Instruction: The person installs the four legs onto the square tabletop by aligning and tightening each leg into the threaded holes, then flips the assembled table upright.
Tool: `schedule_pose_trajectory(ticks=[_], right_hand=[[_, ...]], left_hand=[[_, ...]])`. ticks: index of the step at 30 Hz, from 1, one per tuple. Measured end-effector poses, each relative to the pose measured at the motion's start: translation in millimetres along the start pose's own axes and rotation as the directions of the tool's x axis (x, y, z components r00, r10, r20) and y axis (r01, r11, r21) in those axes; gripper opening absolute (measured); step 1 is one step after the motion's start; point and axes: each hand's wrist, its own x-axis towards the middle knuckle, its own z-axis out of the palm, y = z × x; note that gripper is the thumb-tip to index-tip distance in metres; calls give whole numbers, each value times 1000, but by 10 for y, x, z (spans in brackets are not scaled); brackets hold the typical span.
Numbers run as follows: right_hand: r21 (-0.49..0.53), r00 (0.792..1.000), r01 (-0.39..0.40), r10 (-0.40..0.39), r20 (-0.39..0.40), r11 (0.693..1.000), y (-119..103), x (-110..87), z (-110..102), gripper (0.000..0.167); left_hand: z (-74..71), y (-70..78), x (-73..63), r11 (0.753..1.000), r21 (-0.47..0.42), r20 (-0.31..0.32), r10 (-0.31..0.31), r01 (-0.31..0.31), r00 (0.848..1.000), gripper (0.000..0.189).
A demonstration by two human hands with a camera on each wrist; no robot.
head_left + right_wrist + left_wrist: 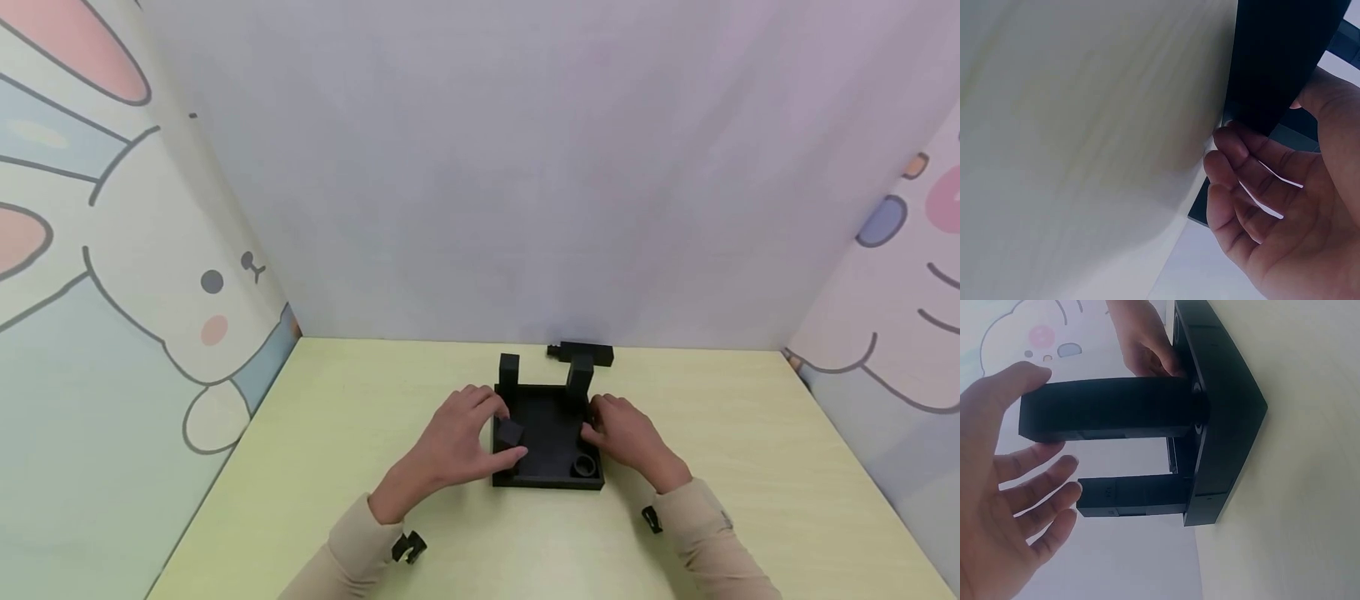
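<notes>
A square black tray-like base (551, 429) lies on the table, with two black legs (509, 372) (580, 375) upright at its back corners. At the front left corner, my left hand (457, 446) has thumb and index finger on opposite sides of a third black leg (1110, 409). That leg's lower end meets a round socket (1197, 428) in the base. My right hand (626, 433) grips the base's right side, with the thumb over the rim and the fingers (1229, 169) curled along the outside. A round ring socket (584, 466) shows at the front right corner.
Behind the base, a fourth black leg (587, 353) with a narrow tip lies on its side. Small black clips (408, 547) (652, 519) appear by both wrists. A pale curtain (525, 167) and cartoon-printed side walls (150, 292) surround the yellow table (337, 417).
</notes>
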Motion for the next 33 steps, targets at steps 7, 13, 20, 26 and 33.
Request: schedule_pose_trajectory(ticks=[7, 13, 20, 26, 33], right_hand=[[-7, 1000, -2, 2, 0, 1000, 5, 5, -9, 21], [-6, 1000, -15, 15, 9, 1000, 16, 19, -4, 20], [-5, 1000, -18, 18, 12, 1000, 24, 21, 0, 20], [0, 1000, -15, 15, 11, 1000, 29, 30, 19, 20], [1, 1000, -8, 8, 5, 1000, 37, 27, 31, 21]], left_hand=[[-2, -31, 6, 995, -95, 46, 33, -29, 998, 26], [6, -48, 8, 988, -157, 117, 23, -4, 993, 44], [30, -47, -13, 993, -113, 119, 46, -32, 992, 43], [27, -37, 10, 999, -29, 11, 26, -26, 1000, 47], [15, -49, 9, 999, 53, -34, 3, -1, 999, 40]])
